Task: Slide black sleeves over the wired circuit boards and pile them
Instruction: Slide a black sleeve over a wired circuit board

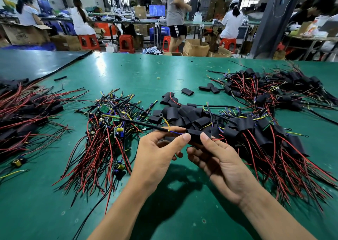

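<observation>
**One sleeve in hand, heaps on every side**

At the far left of the green table lies a heap of sleeved units, red leads fanned toward the middle. Next to it sits the tangle of bare boards, green circuit faces and yellow capacitors showing among red and black wires. It lies within easy reach of the left hand, probably as the supply.

That hand is raised above the table, thumb and forefinger pinching a wire bundle right at the mouth of a black sleeve. I take it this steadies the leads while the tube is worked along. The right hand grips the sleeve, thumb on top and fingers curled beneath. Short red wires poke out of its far end. The board itself is hidden, so how far in it sits I cannot tell.

Behind the hands lie loose sleeves, and to their right is the finished pile, just beside the right hand for dropping off. Trailing leads from the heaps on both sides reach close to the hands and could snag. Farther back at the right is another pile.
</observation>
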`<state>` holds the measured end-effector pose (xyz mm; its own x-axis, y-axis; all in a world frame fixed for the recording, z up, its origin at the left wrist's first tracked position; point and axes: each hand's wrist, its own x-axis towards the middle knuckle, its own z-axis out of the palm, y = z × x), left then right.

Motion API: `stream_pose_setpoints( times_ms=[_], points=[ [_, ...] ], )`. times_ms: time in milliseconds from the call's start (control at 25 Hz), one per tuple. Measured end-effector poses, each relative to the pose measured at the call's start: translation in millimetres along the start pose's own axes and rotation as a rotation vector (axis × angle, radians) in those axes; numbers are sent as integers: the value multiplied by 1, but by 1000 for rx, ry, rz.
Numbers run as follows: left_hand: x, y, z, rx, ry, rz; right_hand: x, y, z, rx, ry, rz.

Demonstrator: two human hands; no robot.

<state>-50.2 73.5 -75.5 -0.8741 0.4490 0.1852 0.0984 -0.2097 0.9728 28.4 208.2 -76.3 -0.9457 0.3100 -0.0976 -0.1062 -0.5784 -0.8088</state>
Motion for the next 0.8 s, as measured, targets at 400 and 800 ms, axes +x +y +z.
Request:
stream_pose_setpoints(
  times_ms=[400, 800],
  points=[
    [-5, -3, 11, 36, -17, 32, -2, 5, 6, -109, -29, 18],
    [-7, -3, 12, 62, -36, 60, -1, 9, 3, -184, -12, 16]
  ],
)
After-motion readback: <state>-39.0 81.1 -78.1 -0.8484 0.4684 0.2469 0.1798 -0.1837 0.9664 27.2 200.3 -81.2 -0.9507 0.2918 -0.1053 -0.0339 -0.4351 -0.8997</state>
